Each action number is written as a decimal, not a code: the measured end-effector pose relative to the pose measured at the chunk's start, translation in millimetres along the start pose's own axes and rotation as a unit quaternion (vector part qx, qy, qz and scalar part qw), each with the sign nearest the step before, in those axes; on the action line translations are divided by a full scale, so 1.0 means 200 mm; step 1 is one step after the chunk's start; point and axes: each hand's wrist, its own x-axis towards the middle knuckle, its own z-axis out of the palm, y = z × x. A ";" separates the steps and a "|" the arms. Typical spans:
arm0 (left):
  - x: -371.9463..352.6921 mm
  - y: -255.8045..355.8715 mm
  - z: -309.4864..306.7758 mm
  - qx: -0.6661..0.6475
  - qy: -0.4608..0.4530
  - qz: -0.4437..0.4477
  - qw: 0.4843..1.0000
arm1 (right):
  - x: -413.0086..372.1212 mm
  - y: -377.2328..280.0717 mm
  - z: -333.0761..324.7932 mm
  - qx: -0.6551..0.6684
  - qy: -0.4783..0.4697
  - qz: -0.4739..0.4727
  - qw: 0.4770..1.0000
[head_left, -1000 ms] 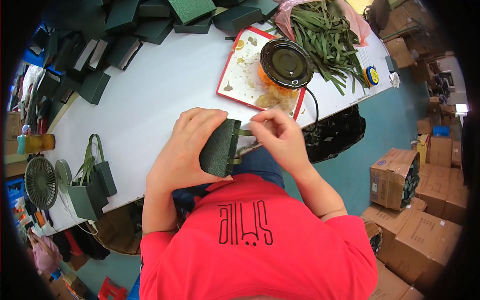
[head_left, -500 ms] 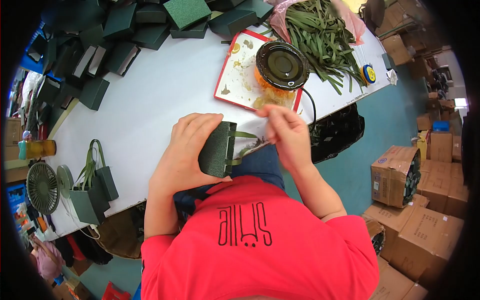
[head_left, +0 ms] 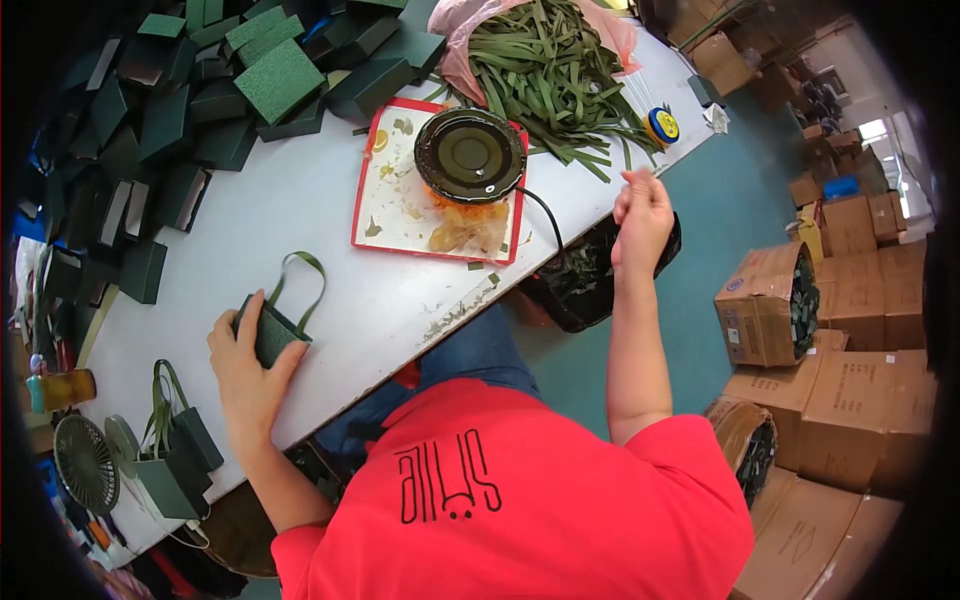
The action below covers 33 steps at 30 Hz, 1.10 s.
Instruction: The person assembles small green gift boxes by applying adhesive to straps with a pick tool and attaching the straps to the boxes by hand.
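My left hand [head_left: 246, 368] is wrapped round a small dark green box [head_left: 272, 338] on the white table. A green ribbon handle [head_left: 322, 290] loops up from the box's far side. My right hand [head_left: 642, 215] is raised past the table's right edge, near the ribbon pile, with its fingers curled together; whether anything is between them is too small to tell. A round black pot of liquid [head_left: 470, 155] sits on a red-rimmed white tray [head_left: 385, 215]. Behind it, green ribbons [head_left: 550, 70] spill from a pink bag [head_left: 455, 45].
Many green boxes [head_left: 165, 125] are heaped at the back left. Finished-looking boxes with handles [head_left: 175, 480] stand by a small fan [head_left: 87, 462] at the left. A black cord [head_left: 548, 212] runs off the edge above a black bag [head_left: 580, 310]. Cartons [head_left: 760, 305] stand at right.
My left hand has moved left with the box, away from my body. My right hand has moved right, away from the box. The view has shifted, and the ribbon now forms a raised loop.
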 end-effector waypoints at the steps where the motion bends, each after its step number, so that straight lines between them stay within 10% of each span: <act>1: 0.00 -0.03 -0.01 -0.009 0.003 0.009 1.000 | 0.05 0.04 -0.01 -0.118 0.021 -0.013 0.993; 5: 0.02 -0.18 0.01 -0.104 0.023 -0.024 0.994 | 0.20 0.21 -0.08 -0.295 -0.004 -0.093 0.951; 8: 0.05 -0.17 -0.03 -0.201 -0.077 -0.228 0.950 | 0.28 0.28 -0.07 -0.324 -0.018 -0.113 0.939; 15: 0.02 -0.08 -0.08 -0.065 0.202 0.151 0.965 | 0.31 0.32 0.06 -0.195 0.023 -0.104 0.975; 22: 0.00 0.08 -0.05 -0.004 -0.052 0.151 0.987 | 0.52 0.32 -0.11 0.068 0.129 0.112 0.983; 26: 0.01 0.08 -0.04 0.056 -0.038 0.095 0.993 | 0.60 0.33 -0.09 -0.221 0.085 -0.030 0.971; 27: 0.01 0.08 -0.04 0.053 -0.034 0.096 0.993 | 0.61 0.35 -0.10 -0.329 0.043 -0.201 0.922; 31: 0.00 0.09 -0.03 0.051 -0.022 0.087 0.995 | 0.52 0.21 0.07 -0.373 -0.077 -0.337 0.861; 33: 0.00 0.09 -0.03 0.055 -0.019 0.087 0.995 | 0.56 0.25 0.11 -0.331 -0.043 -0.214 0.918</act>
